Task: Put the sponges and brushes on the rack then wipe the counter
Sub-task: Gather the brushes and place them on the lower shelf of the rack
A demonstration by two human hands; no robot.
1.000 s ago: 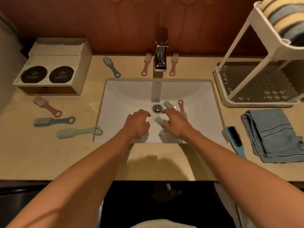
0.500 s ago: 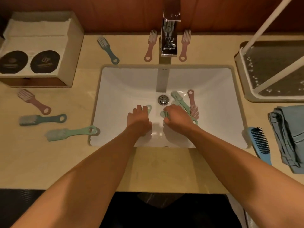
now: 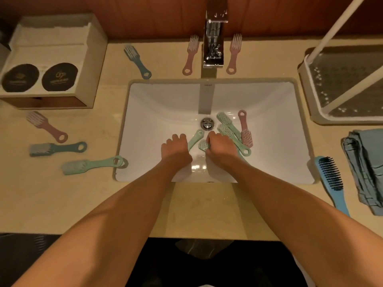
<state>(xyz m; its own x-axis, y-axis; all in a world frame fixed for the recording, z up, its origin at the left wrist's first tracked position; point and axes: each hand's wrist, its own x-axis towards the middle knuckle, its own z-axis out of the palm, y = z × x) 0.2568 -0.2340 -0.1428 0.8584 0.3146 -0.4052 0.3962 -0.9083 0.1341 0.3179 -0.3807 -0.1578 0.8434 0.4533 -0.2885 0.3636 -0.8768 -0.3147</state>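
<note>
Counter (image 3: 207, 206) fills the frame. Sink (image 3: 157, 112) sits centre, rack (image 3: 303, 85) upper right. Both my forearms come in from the bottom edge, side by side, hands down in the basin. Left hand (image 3: 176, 149) is just left of centre, knuckles up. Its fingers curl over the bristle end of a mint brush (image 3: 196, 137), whose handle points up and right toward the drain (image 3: 207, 123). Right hand (image 3: 221, 147) is just beside it, clenched round a second mint brush (image 3: 204, 146). That brush's head pokes out to the left; the handle is mostly hidden under the palm. The relation that matters: the rack lies well off to the upper right, so my right hand is nearer and the left would have to cross the sink. Loose brushes (image 3: 230, 129) lie right of the drain, close by the right hand.
</note>
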